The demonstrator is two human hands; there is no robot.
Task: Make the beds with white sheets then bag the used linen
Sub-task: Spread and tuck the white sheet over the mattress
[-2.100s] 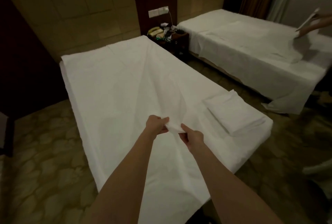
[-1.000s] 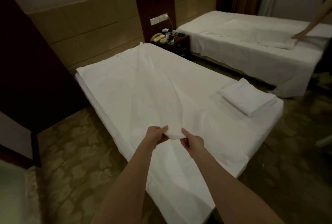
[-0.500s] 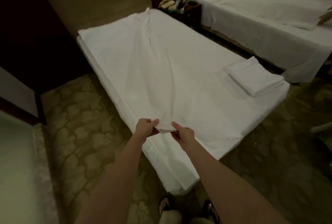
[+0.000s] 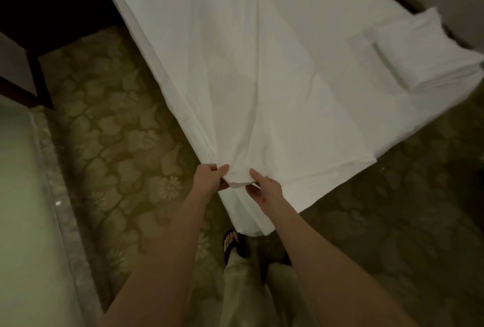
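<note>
Hands, left (image 4: 209,178) and right (image 4: 264,190), pinch the sheet (image 4: 262,77) at the bed's (image 4: 424,106) foot corner; pulling evenly should flatten its creases.

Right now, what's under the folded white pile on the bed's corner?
The folded white pile rests on the white sheet spread over the bed. Whatever lies beneath that sheet is covered and cannot be seen. Both hands, left and right, pinch the sheet's near edge.

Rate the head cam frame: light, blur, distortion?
Head view: dim, warm, greenish light; the white sheet reads grey, top-left corner nearly black. Soft motion blur, worst around the folded linen. Wide-angle stretch bends the bed edges. Left hand and right hand stay readable, pinching the sheet.
</note>
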